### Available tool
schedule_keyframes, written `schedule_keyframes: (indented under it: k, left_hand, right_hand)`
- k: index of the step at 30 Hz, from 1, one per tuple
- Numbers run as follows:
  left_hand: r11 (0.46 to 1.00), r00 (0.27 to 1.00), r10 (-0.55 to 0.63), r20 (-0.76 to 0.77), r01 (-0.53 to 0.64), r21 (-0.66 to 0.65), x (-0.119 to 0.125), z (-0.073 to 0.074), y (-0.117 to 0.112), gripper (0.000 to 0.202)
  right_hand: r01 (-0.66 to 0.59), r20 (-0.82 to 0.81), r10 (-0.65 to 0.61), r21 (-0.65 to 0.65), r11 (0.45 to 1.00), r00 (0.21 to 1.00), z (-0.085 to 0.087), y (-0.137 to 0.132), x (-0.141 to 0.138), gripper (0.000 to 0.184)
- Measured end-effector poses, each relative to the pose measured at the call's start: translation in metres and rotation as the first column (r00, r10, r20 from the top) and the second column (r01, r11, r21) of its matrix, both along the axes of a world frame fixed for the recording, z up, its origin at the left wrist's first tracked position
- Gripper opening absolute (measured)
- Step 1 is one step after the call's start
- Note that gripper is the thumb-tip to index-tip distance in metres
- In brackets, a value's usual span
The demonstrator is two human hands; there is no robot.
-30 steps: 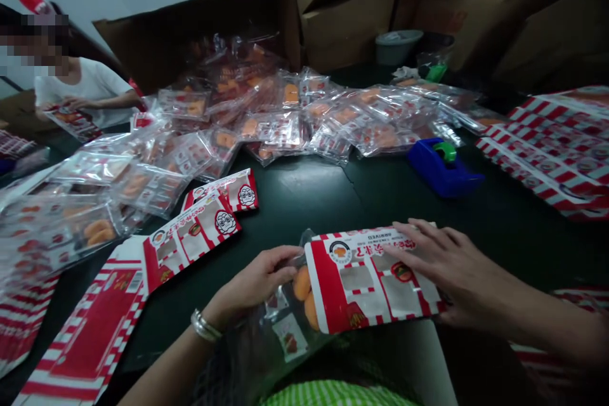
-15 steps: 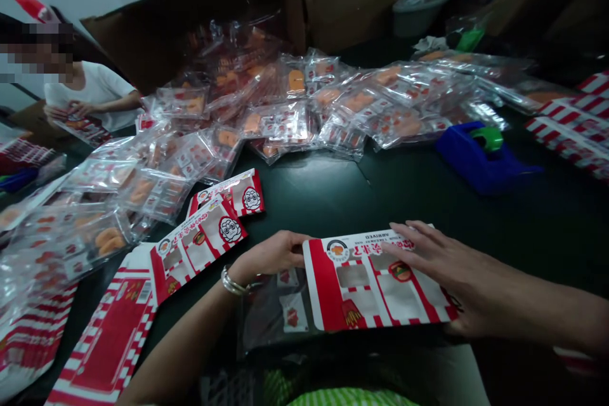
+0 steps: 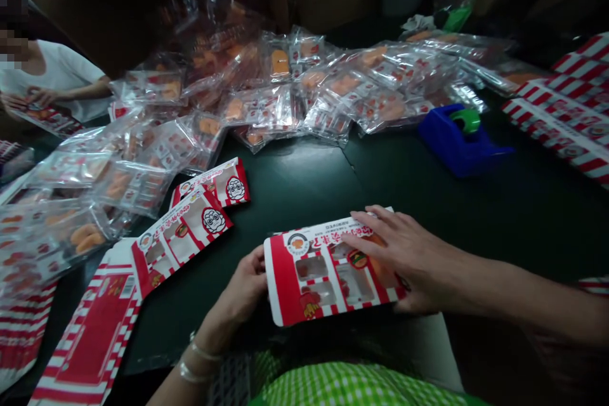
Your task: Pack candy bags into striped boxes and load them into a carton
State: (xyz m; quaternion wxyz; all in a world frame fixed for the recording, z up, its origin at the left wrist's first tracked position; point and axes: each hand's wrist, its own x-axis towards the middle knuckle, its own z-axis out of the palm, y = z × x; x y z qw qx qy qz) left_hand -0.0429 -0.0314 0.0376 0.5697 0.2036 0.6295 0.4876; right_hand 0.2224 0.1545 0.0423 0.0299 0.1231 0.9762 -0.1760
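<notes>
While the right hand (image 3: 409,260) lies open across the far right part of a flat red-and-white printed card sleeve (image 3: 314,273), its fingers spread on the printed face and its grip not closed, the left hand (image 3: 235,292) sits at the sleeve's near left edge, fingers curled and touching the card, though whether that grip pinches it cannot be told from this view. The sleeve lies low over the dark green table (image 3: 295,184), directly in front of the person, with its clear die-cut windows facing up and an orange item (image 3: 383,260) showing at its right end beside the right palm. Two more flat printed sleeves (image 3: 200,219) lie to the left, just beyond the left hand, and a stack of red-striped cards (image 3: 90,323) sits at the near left. A heap of clear plastic bags (image 3: 266,101) holding orange items spreads across the far side, with a blue tape dispenser (image 3: 457,139) on the table near its right end and more striped cards (image 3: 561,114) further right. At the far left, a co-worker in a white shirt (image 3: 47,76) holds a printed card in both hands.
</notes>
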Motion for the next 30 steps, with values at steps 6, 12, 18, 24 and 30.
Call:
schedule_keyframes:
  k: [6, 12, 18, 24, 30]
  left_hand:
    - [0.996, 0.994, 0.079, 0.081, -0.075, -0.047, 0.015, 0.007, 0.018, 0.043]
    - [0.988, 0.978, 0.018, 0.21, -0.049, 0.144, 0.017, 0.043, 0.031, 0.038]
    - [0.81, 0.975, 0.215, -0.052, -0.149, 0.568, -0.008, 0.072, 0.009, 0.027]
    - [0.823, 0.995, 0.099, 0.03, -0.099, 0.559, -0.01, 0.031, -0.01, 0.066]
    - [0.896, 0.993, 0.114, 0.005, -0.105, 0.432, -0.033, 0.015, -0.001, 0.075]
  right_hand:
    - [-0.001, 0.02, 0.001, -0.047, 0.999, 1.0, 0.01, -0.003, -0.028, 0.103]
    - [0.092, -0.33, -0.007, 0.242, 0.966, 0.944, 0.011, -0.039, -0.049, 0.074]
    - [0.206, -0.622, -0.429, -0.4, 0.893, 0.655, 0.061, -0.051, -0.049, 0.047]
    - [-0.039, -0.14, -0.675, -0.986, 0.163, 0.725, 0.043, -0.048, -0.089, 0.069]
    - [-0.03, -0.155, -0.698, -0.982, 0.188, 0.699, -0.007, -0.03, -0.133, 0.085]
